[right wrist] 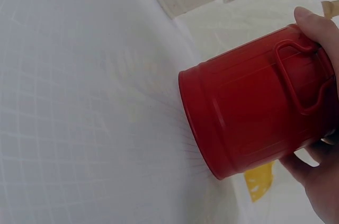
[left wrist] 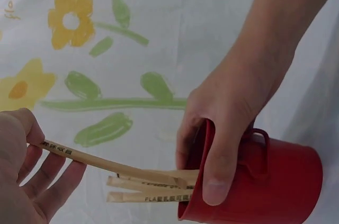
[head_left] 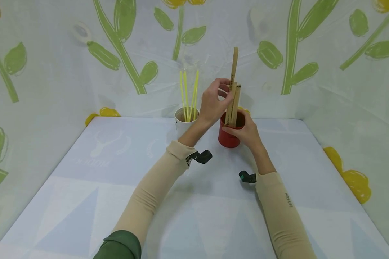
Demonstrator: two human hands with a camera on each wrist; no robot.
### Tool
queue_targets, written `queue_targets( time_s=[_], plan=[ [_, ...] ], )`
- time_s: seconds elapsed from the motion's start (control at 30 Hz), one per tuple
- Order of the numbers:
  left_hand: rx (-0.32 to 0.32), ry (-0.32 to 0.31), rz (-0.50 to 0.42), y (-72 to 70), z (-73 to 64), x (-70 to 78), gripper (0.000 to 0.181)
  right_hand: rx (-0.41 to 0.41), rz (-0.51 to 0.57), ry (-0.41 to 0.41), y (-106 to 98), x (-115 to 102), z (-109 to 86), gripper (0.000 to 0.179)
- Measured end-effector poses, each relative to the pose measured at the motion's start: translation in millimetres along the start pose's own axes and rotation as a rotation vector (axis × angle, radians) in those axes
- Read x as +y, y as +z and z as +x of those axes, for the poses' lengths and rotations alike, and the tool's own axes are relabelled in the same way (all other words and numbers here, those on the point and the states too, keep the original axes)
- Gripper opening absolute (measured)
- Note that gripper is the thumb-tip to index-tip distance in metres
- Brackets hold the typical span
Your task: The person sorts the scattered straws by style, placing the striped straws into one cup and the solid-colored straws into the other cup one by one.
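Observation:
My left hand pinches one brown paper-wrapped straw above a small red metal bucket. In the left wrist view that straw slants toward the bucket's mouth, its far end overlapping the other wrapped straws, which bear dark printing and stick out past the rim. My right hand grips the bucket near its rim, thumb at the front. A side handle shows on the red bucket in the right wrist view, where most of the right hand is out of frame.
Left of the red bucket stands a white bucket holding several thin yellow-green sticks. Both are near the back edge of the pale patterned table. A flower-printed curtain hangs behind and at the sides.

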State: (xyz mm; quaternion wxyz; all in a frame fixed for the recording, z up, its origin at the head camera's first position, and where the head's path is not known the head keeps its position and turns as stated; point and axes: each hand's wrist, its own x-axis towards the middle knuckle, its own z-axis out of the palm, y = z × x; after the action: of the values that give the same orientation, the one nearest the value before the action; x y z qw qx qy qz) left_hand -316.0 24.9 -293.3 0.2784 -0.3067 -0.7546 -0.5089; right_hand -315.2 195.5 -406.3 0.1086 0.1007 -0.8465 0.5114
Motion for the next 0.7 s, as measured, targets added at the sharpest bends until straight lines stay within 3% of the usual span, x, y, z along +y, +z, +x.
queue_targets(
  time_s=[0.17, 0.47, 0.7],
  plan=[
    [0.015, 0.005, -0.006, 2.2, 0.5, 1.1, 0.027, 0.002, -0.006, 0.018, -2, 1, 0.4, 0.092],
    [-0.029, -0.029, 0.035, 9.9, -6.5, -7.8, 0.027, 0.002, -0.003, 0.004, -3, 0, -2.2, 0.091],
    [-0.059, -0.091, 0.048, 11.4, -11.1, -14.6, 0.026, 0.003, -0.017, -0.009, -1, -2, -1.1, 0.09]
  ],
)
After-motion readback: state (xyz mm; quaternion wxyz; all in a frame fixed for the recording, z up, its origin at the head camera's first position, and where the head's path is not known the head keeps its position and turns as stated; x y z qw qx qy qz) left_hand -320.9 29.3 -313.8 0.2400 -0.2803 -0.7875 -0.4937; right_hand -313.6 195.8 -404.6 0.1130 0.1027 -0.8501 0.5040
